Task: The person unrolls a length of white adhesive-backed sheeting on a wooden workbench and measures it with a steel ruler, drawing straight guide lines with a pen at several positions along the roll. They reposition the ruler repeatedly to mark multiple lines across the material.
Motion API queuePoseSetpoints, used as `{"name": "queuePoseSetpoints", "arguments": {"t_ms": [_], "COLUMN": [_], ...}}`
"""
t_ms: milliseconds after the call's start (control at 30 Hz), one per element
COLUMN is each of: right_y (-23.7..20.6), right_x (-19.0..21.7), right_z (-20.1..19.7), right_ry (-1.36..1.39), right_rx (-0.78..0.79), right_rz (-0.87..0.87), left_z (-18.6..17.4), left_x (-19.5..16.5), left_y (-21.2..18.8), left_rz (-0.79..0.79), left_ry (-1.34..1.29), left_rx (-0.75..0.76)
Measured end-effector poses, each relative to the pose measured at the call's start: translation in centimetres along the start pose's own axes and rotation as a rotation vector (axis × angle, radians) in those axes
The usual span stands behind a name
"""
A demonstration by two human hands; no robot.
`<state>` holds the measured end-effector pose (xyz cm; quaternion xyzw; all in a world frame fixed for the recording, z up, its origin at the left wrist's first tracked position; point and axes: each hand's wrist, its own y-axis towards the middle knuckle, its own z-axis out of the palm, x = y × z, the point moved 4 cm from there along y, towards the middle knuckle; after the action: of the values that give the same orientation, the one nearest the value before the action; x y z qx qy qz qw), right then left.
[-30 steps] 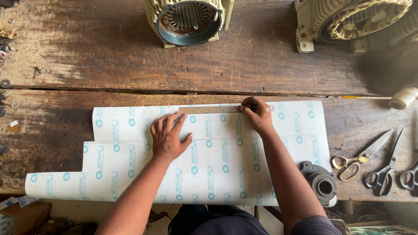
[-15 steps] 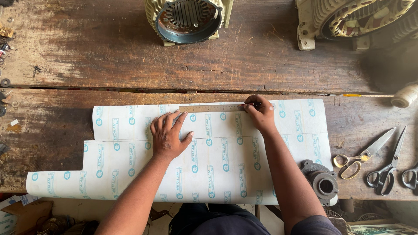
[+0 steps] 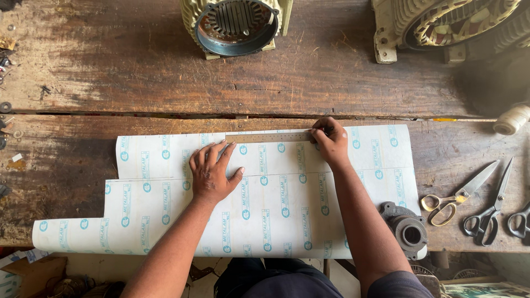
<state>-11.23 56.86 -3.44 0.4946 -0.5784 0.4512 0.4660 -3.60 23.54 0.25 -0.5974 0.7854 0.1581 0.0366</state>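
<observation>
- While my left hand lies flat on the sheet, fingers spread, its fingertips touch the ruler near its left end and pin it down.
- My right hand sits at the ruler's other end, fingers bunched tight as if pinching something thin against the edge. Can't tell what it is, too small to see.
- The ruler's long axis runs left to right along the sheet's far edge, straight between the two sets of fingers. Right hand is the one at the working end.
- The sheet is white with blue print, stepped on the left, spread across the near plank of the bench and hanging a bit over the near edge.
- Room-wise: past the fingertips it's bare wood up to a motor housing. Right of my right fingers the sheet carries on, then scissors lie well apart. A small metal casting weighs down the near right corner, just beside my right forearm.
</observation>
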Motion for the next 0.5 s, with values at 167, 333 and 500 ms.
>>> {"name": "queuePoseSetpoints", "arguments": {"t_ms": [167,333,500], "right_y": [-0.1,-0.2,-0.4], "right_x": [0.5,0.9,1.3], "right_z": [0.2,0.4,0.5], "right_ry": [-0.156,-0.201,-0.208], "right_rx": [-0.023,0.007,-0.007], "right_rz": [-0.066,-0.098,-0.121], "left_z": [0.0,-0.1,-0.1], "left_x": [0.0,0.0,0.0], "left_y": [-0.1,0.0,0.0], "left_rz": [-0.003,-0.008,-0.011], "left_ry": [-0.002,0.002,0.001], "left_rx": [0.005,0.018,0.024]}}
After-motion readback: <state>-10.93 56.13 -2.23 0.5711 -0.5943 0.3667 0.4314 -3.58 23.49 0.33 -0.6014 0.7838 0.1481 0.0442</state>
